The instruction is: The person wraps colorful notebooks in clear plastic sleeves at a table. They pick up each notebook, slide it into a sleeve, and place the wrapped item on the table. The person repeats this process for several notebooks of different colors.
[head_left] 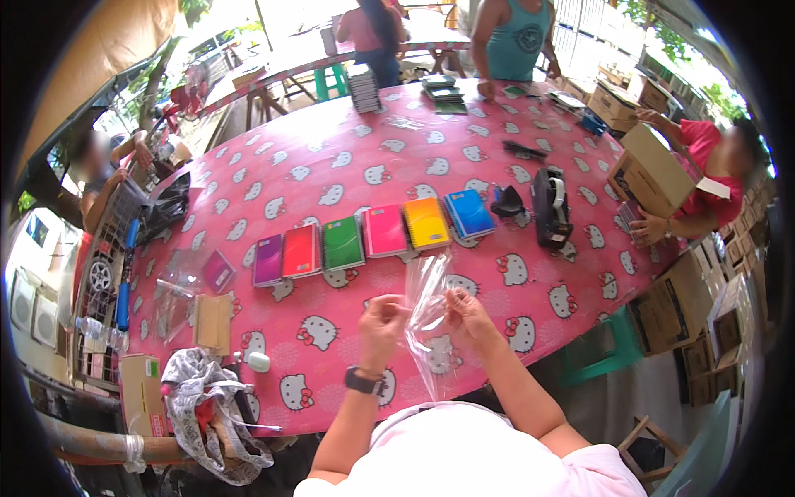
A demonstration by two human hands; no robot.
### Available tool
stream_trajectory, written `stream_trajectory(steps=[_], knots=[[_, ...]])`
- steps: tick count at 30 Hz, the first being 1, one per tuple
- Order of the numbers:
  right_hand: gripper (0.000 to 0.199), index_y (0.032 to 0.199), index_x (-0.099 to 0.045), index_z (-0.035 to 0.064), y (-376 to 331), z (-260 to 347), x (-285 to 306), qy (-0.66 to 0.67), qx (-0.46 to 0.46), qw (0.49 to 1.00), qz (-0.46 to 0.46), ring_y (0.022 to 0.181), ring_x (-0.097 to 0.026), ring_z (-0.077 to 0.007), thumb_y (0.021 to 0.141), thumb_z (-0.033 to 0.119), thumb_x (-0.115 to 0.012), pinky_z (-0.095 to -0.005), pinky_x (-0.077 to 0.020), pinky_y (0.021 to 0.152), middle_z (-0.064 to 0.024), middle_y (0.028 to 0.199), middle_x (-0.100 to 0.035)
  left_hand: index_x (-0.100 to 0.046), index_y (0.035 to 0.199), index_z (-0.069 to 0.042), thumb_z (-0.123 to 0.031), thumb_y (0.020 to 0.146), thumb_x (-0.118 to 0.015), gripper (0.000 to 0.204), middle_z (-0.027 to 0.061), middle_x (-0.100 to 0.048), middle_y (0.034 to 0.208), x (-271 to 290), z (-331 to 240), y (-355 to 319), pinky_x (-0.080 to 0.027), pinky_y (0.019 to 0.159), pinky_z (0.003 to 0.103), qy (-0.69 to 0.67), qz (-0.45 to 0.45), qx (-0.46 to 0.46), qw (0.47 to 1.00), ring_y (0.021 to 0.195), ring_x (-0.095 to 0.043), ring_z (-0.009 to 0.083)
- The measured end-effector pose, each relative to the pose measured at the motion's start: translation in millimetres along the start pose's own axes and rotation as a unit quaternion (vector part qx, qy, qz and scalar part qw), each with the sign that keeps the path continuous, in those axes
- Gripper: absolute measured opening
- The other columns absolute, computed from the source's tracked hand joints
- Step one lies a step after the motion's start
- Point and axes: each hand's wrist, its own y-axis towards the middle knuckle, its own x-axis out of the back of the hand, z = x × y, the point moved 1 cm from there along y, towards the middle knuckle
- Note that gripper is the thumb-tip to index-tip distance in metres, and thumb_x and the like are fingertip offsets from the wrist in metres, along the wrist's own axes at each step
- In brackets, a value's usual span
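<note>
A clear plastic bag hangs between my two hands, above the table's near edge. My left hand, with a dark watch on its wrist, pinches the bag's left side. On the other side my right hand grips it between thumb and fingers. Just beyond my hands stands a row of spiral notebooks: purple, red, green, pink, yellow and blue. They lie flat, side by side.
A tape dispenser stands right of the notebooks. Left lie plastic bags, a brown pad and a white earbud case. A person at right holds a cardboard box. Notebook stacks stand at the far edge, near other people.
</note>
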Motion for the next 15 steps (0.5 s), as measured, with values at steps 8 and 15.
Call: stream_trajectory(steps=[8,15], knots=[[0.024,0.093,-0.053,0.0101,-13.7,19.5,-18.7,-0.108,-0.023,0.993,0.04,0.063,-0.053,-0.0052,0.079,0.01,-0.072,-0.0195,-0.0428,0.052,0.0027,0.078,-0.056,-0.056,0.11,-0.005,-0.011,0.076,-0.075,0.04,0.0009,-0.058,0.086,-32.3,-22.8,-11.3,-0.05,0.064,0.021,-0.037,0.037,0.045,0.998,0.073,-0.057,0.0081],[0.015,0.086,-0.058,0.0089,-0.7,27.9,-0.5,-0.076,-0.03,0.996,0.027,0.053,-0.049,-0.0045,0.082,0.017,-0.069,-0.0199,-0.0386,0.047,0.0031,0.067,-0.055,-0.06,0.099,-0.006,-0.004,0.083,-0.065,0.017,-0.0008,-0.06,0.082,-0.4,7.7,-2.5,-0.049,0.063,0.021,-0.148,0.021,-0.027,0.988,0.072,-0.058,0.0091]])
